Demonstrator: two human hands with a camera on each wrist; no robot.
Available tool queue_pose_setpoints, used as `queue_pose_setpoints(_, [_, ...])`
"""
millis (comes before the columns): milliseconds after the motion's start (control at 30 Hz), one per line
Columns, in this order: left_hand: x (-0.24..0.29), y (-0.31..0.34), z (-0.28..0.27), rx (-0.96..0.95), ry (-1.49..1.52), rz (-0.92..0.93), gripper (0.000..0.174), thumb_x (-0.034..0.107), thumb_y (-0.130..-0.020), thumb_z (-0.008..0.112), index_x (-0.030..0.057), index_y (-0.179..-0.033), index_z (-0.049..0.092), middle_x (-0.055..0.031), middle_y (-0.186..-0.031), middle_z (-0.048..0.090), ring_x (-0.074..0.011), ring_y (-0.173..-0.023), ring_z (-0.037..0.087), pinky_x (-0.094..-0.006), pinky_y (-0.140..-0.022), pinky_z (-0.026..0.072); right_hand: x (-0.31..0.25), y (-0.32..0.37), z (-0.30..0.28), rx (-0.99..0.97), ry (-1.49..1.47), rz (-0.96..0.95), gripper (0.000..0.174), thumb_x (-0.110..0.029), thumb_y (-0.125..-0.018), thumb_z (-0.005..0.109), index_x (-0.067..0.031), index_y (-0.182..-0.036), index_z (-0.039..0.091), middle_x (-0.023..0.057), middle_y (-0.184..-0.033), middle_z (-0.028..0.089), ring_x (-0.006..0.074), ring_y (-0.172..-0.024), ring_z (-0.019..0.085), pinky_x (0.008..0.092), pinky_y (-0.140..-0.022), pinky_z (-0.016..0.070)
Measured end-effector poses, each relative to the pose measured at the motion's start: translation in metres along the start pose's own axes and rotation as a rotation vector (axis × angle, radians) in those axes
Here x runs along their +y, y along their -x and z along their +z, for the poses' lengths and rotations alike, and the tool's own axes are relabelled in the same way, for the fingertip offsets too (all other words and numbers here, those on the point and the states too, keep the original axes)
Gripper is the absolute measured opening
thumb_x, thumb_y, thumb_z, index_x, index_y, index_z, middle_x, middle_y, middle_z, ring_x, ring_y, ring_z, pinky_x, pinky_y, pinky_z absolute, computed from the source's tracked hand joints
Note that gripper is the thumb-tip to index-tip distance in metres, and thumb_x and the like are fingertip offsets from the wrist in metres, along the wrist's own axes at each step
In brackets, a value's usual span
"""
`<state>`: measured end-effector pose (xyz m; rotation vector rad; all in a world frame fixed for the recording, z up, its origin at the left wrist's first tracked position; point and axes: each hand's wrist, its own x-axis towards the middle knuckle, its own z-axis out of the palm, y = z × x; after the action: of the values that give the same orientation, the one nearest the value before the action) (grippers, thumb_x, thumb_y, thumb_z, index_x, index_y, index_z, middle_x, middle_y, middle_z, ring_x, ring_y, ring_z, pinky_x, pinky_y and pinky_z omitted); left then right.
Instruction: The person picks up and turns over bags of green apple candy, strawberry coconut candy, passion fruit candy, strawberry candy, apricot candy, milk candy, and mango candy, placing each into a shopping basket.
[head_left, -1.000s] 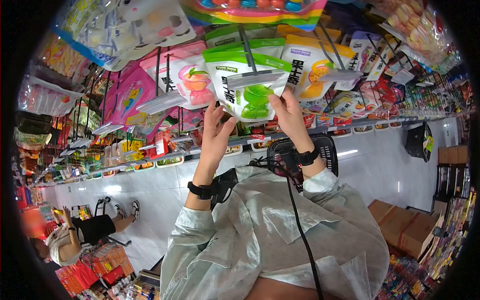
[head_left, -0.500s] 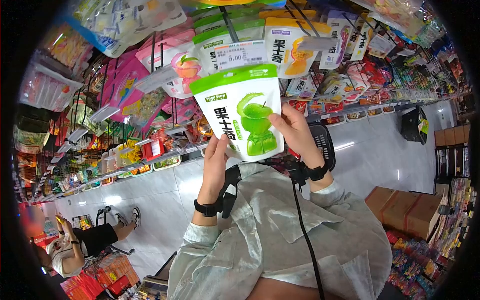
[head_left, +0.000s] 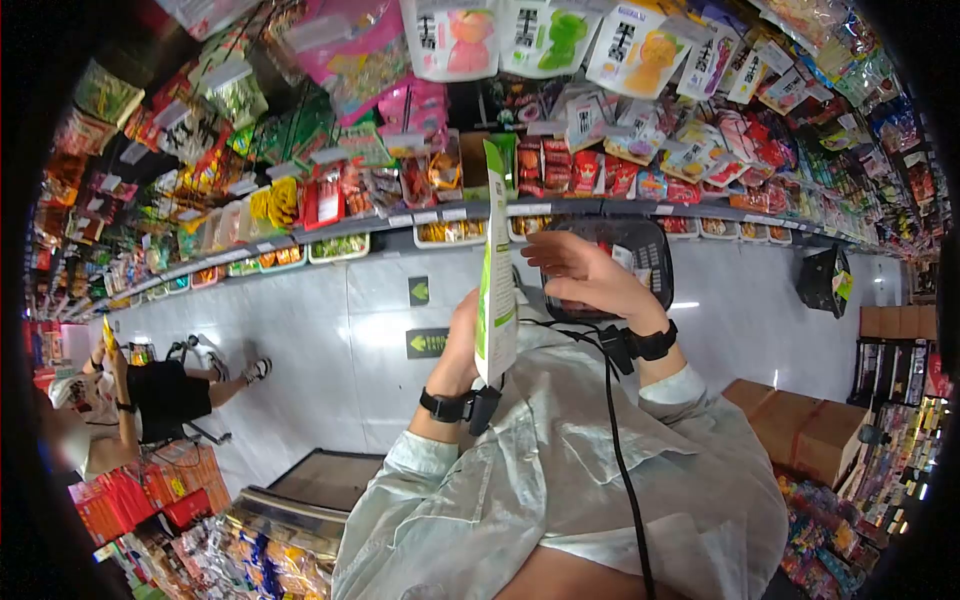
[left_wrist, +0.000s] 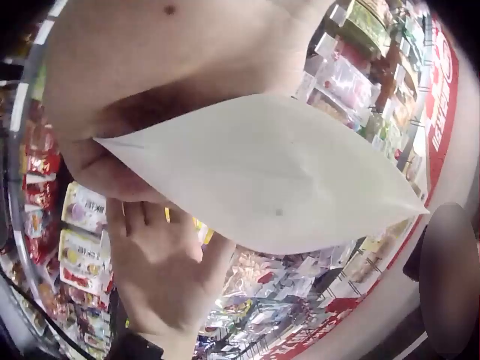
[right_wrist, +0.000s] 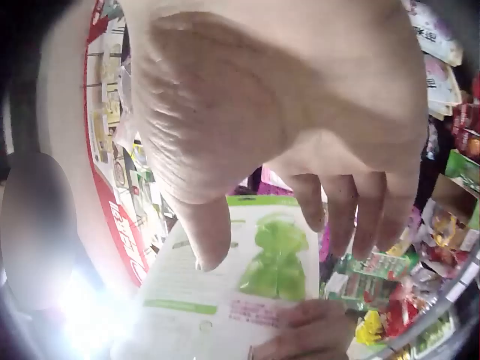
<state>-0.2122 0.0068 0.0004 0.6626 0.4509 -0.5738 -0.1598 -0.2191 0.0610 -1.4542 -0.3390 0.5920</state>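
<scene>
Currently grips green-and-white pouch (head_left: 497,290) near lower end with left hand (head_left: 463,335), edge-on to head view, between both hands; holds right hand (head_left: 592,275) open just beside, fingers relaxed.

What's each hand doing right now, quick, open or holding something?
Left hand: closed, holding the green-and-white pouch.
Right hand: open beside it, holding nothing.

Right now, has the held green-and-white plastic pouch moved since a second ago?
Yes: the held pouch came toward the pale shirt, away from the hanging white pouch with pink fruit, and turned edge-on.
</scene>
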Motion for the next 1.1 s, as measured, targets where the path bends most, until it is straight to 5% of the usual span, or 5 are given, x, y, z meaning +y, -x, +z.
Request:
queue_pose_setpoints(400, [-0.091,0.058,0.014,-0.64,-0.061,-0.066,0.035,0.024,-0.104,0.058,-0.0011,-0.129,0.061,-0.0127,-0.112,0.069,-0.0207,-0.095,0.069,-0.0309,-0.084,0.057,0.001,0.131,0.051,0.139,-0.18,0.146,0.054,-0.003,-0.091,0.073,0.0007,-0.138,0.046,0.0087,-0.12,0.066,0.0173,-0.106,0.066,0.0341,-0.09,0.0563])
queue_pose_setpoints(500, [-0.1,0.064,0.02,-0.58,0.299,-0.174,0.046,0.023,-0.102,0.06,0.001,-0.142,0.051,-0.0147,-0.13,0.064,-0.022,-0.111,0.068,-0.0348,-0.097,0.0562,0.017,0.161,0.045,0.351,-0.083,0.018,0.05,-0.006,-0.093,0.072,0.0009,-0.137,0.049,0.0071,-0.123,0.065,0.0152,-0.107,0.065,0.0316,-0.092,0.0545])
queue_pose_setpoints(700, [-0.146,0.042,0.051,-0.278,-0.375,-0.063,0.043,0.027,-0.107,0.049,-0.0017,-0.139,0.052,-0.0135,-0.131,0.064,-0.0211,-0.113,0.066,-0.0349,-0.092,0.0561,0.04,0.245,0.008,0.593,-0.168,-0.063,0.046,-0.008,-0.096,0.069,0.0014,-0.137,0.05,0.0066,-0.126,0.065,0.0139,-0.111,0.062,0.0309,-0.095,0.0515])
queue_pose_setpoints(833, [-0.188,0.054,0.099,-0.263,-0.293,-0.035,0.046,0.035,-0.109,0.042,-0.0022,-0.133,0.056,-0.0105,-0.127,0.066,-0.0187,-0.11,0.066,-0.0317,-0.096,0.0509,0.056,0.323,-0.025,0.666,-0.173,-0.08,0.045,-0.007,-0.096,0.068,0.0013,-0.137,0.051,0.0073,-0.125,0.065,0.0137,-0.11,0.063,0.0304,-0.093,0.0525])
queue_pose_setpoints(1100, [-0.297,0.107,0.141,-0.269,-0.663,-0.165,0.05,0.012,-0.102,0.06,0.0034,-0.145,0.037,-0.009,-0.129,0.063,-0.0156,-0.114,0.063,-0.0321,-0.097,0.0508,0.099,0.432,-0.041,0.703,-0.209,0.07,0.045,-0.011,-0.096,0.07,0.0019,-0.135,0.053,0.0066,-0.121,0.066,0.013,-0.107,0.065,0.0277,-0.089,0.0539])
